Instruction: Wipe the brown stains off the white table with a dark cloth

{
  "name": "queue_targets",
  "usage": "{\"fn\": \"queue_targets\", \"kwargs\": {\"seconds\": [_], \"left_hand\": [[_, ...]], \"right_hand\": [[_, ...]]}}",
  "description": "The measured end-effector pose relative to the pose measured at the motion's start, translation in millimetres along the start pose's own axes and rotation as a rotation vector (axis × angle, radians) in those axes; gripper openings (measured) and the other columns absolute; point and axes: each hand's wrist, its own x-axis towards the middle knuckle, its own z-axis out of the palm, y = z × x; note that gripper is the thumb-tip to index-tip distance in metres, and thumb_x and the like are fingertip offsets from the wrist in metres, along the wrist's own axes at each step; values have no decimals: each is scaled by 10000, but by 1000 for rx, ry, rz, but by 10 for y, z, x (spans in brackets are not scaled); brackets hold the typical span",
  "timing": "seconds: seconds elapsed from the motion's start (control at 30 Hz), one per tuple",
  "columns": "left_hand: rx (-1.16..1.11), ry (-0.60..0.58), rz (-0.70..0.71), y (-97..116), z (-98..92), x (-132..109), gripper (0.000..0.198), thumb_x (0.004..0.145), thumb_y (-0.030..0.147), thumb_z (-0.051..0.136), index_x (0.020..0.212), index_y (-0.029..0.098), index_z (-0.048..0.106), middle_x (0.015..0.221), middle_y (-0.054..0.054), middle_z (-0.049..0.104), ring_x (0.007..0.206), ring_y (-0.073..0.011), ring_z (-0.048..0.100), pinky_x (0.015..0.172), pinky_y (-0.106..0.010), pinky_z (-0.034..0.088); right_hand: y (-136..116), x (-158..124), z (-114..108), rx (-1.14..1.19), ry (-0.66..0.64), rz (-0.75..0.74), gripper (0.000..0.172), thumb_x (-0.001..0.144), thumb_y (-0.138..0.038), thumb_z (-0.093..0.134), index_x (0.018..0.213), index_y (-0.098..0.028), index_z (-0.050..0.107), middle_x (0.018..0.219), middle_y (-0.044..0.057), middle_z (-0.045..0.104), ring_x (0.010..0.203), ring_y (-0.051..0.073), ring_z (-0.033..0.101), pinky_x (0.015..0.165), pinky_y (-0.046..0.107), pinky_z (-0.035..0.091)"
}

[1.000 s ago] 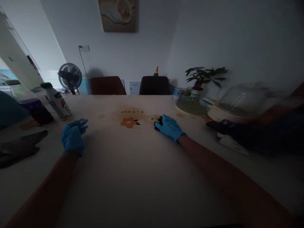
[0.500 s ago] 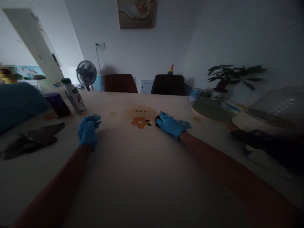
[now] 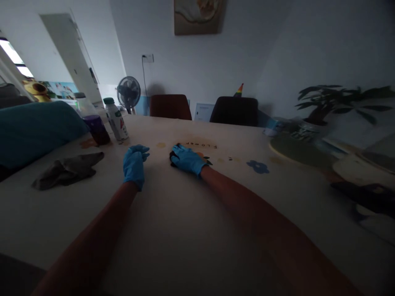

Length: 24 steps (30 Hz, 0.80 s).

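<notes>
My right hand (image 3: pixel 187 159), in a blue glove, presses down on the tablecloth (image 3: pixel 173 230). A small dark wad (image 3: pixel 173 160) shows under its fingers, perhaps a cloth; most of it is covered. That hand hides much of the printed orange flower, just below the printed word "FLOWER" (image 3: pixel 202 145). To its left, my left hand (image 3: pixel 134 166), also gloved in blue, is over the table with loosely bent fingers apart and nothing visible in them. A crumpled grey cloth (image 3: pixel 69 169) lies left of my left hand, not touching it.
Behind the grey cloth stand a white bottle with a green cap (image 3: pixel 116 120) and a purple-topped container (image 3: pixel 97 129). A potted plant (image 3: pixel 311 123) stands by a green mat (image 3: pixel 299 150) at right. Two chairs (image 3: pixel 170 107) and a fan (image 3: pixel 128 92) are beyond the table.
My right hand has slid left across the tablecloth with the dark wad, from the flower's right side to its left. The view has turned left, and my left hand keeps its loose pose.
</notes>
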Motion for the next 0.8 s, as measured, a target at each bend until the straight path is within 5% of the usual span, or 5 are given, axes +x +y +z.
{"fn": "queue_targets", "kwargs": {"seconds": [0.23, 0.33, 0.43, 0.63, 0.8], "left_hand": [[-3, 10, 59, -54, -26, -5, 440, 655, 377, 619, 1038, 203, 749, 1134, -141, 880, 997, -288, 822, 893, -389, 636], [15, 29, 68, -37, -25, 1, 455, 646, 396, 615, 1030, 198, 756, 1131, -152, 873, 1011, -285, 809, 888, -378, 625], [53, 36, 53, -26, -38, 22, 467, 637, 380, 607, 1034, 190, 762, 1146, -165, 865, 1052, -294, 809, 877, -369, 615], [53, 51, -9, -41, -56, 59, 427, 632, 327, 594, 1011, 208, 750, 1250, -134, 880, 1055, -281, 820, 853, -338, 602], [14, 53, -59, -4, -26, 54, 404, 633, 256, 590, 1004, 200, 741, 1263, -137, 878, 1101, -278, 830, 867, -325, 610]], "right_hand": [[-545, 619, 146, 20, 58, -114, 610, 1239, -479, 621, 1724, -112, 676, 1955, 154, 506, 1868, 412, 323, 1522, 693, 232], [-635, 795, 174, 50, 57, -87, 671, 1202, -480, 722, 1740, -83, 660, 2002, 170, 406, 1859, 450, 327, 1514, 685, 259], [-653, 882, 162, 71, 51, -67, 679, 1206, -469, 723, 1761, -85, 640, 1975, 169, 459, 1837, 424, 388, 1509, 628, 289], [-639, 737, 134, 87, 50, -95, 689, 1224, -555, 635, 1757, -120, 654, 1901, 163, 580, 1741, 376, 561, 1458, 516, 408], [-482, 365, 130, 94, 45, -146, 625, 1179, -579, 664, 1735, -300, 724, 1887, 101, 609, 1746, 399, 580, 1462, 549, 442]]}}
